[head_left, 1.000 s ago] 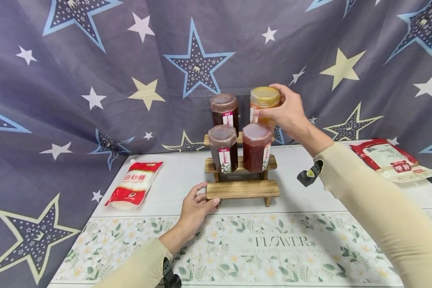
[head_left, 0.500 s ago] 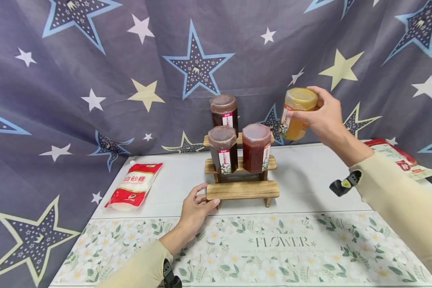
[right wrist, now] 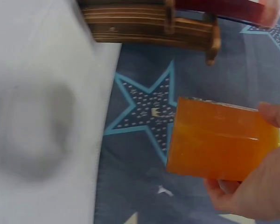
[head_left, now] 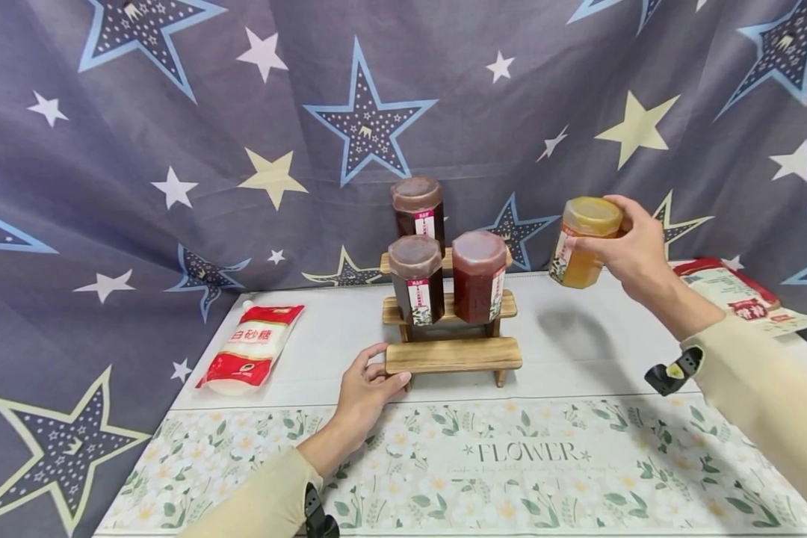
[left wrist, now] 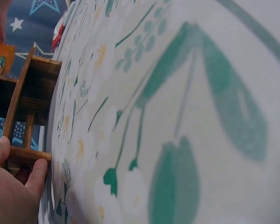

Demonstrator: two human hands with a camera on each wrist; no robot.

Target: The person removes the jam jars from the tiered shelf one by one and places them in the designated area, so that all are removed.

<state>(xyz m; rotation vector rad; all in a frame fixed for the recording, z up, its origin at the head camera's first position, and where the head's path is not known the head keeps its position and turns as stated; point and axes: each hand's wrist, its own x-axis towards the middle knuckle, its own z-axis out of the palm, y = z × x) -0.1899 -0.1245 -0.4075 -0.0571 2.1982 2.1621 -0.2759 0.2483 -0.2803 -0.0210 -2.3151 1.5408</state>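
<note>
Holding amber jar (head_left: 581, 265) aloft, right grip (head_left: 635, 243) from side.

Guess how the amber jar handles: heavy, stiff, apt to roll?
The amber jar is probably fairly heavy for its size: amber contents seem to fill most of it. Likely stiff; its walls look undented in the right hand. Flat sides should discourage rolling.

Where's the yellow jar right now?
In the head view, the yellow jar is up in the air, right of the wooden stand, held in the right hand.
</note>
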